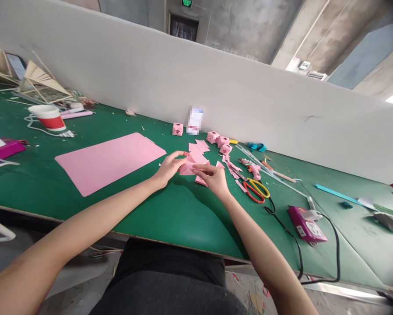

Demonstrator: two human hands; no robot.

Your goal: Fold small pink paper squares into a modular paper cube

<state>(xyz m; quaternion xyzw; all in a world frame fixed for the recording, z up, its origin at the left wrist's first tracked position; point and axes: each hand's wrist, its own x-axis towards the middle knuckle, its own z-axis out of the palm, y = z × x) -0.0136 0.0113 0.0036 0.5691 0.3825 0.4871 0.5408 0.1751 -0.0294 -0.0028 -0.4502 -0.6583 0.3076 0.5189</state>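
Observation:
Between my two hands is a folded piece of pink paper (pixel 187 168), held just above the green table. My left hand (pixel 170 167) pinches its left edge with thumb and fingertips. From the right, my right hand (pixel 212 176) presses a fold with the fingers together. More pink paper pieces (pixel 201 146) lie just beyond the hands, and another bit shows under the right hand. Several small folded pink paper boxes (pixel 223 141) with dark red diamond openings stand behind, one box (pixel 177 129) apart to the left. A large pink sheet (pixel 111 162) lies flat at left.
To the right lie scissors (pixel 257 191) with red and yellow handles, pink scraps, a pink glue gun (pixel 253 169) and a magenta power strip (pixel 306 225) with a black cord. A paper cup (pixel 48 118) stands at left. A grey partition (pixel 134 65) bounds the green table's back.

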